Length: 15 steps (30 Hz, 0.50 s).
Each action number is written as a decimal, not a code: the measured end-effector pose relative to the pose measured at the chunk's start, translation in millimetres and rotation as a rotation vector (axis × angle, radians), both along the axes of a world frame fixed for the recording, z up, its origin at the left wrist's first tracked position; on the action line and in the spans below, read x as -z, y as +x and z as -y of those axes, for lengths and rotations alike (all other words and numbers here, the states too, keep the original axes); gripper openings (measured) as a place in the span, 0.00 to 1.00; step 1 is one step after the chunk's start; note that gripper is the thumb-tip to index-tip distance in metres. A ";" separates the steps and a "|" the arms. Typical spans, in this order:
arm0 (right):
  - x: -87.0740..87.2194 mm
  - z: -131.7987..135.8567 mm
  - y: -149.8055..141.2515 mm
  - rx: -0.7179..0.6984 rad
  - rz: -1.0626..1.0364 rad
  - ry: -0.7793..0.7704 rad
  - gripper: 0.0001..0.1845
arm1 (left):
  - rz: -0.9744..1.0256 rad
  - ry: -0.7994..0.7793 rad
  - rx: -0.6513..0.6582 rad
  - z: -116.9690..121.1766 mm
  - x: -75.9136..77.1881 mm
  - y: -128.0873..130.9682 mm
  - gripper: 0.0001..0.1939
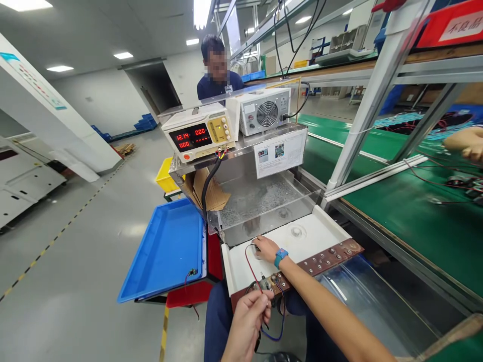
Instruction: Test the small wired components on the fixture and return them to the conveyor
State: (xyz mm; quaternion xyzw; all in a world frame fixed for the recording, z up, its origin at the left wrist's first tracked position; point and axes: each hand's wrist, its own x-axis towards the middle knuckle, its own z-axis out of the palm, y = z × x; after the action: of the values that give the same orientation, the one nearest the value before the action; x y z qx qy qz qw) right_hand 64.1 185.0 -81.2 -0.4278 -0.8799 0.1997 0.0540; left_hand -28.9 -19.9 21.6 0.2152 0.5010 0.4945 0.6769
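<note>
My left hand [251, 314] is closed in a pinch on a thin red wire [252, 265], low over the front edge of a white tray [236, 269]. That wire loops up to my right hand [266, 250], which wears a blue wrist strap [280, 257]. Its fingers are closed on a small dark part [257, 247] at the tray, mostly hidden by the fingers. Between the hands, a metal fitting [264, 284] sits on the brown strip [317, 262] with several screws. A blue wire [282, 322] hangs below it.
A power supply [198, 133] with red digits stands on a metal shelf above the tray, beside a grey fan unit [266, 115]. At left is a blue bin [166, 246] holding a small wired part [192, 272]. A co-worker [217, 75] is behind; another person's hand [471, 146] shows at right.
</note>
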 end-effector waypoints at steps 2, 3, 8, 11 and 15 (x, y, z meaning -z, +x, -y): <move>2.1 -0.9 2.5 -0.001 -0.034 -0.026 0.17 | -0.019 0.013 -0.026 -6.9 -3.6 -3.1 0.25; 2.9 -1.3 3.5 0.007 -0.052 -0.042 0.18 | -0.032 0.025 -0.033 -10.7 -4.3 -4.6 0.24; 3.5 -3.0 5.5 0.119 -0.110 -0.094 0.20 | -0.167 0.045 -0.011 -38.2 1.6 -9.6 0.23; 0.7 -3.3 4.8 0.133 -0.067 -0.105 0.17 | -0.295 0.109 -0.010 -59.5 7.9 -8.0 0.24; -3.1 -2.9 4.8 0.115 -0.045 -0.084 0.16 | -0.453 0.171 -0.008 -79.6 17.0 -3.7 0.26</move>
State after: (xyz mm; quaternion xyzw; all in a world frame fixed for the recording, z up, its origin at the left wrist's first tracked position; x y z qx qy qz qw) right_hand 68.9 187.9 -78.1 -0.4752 -0.8431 0.2426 0.0669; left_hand -32.5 59.7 4.6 0.3749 0.5972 0.4768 0.5248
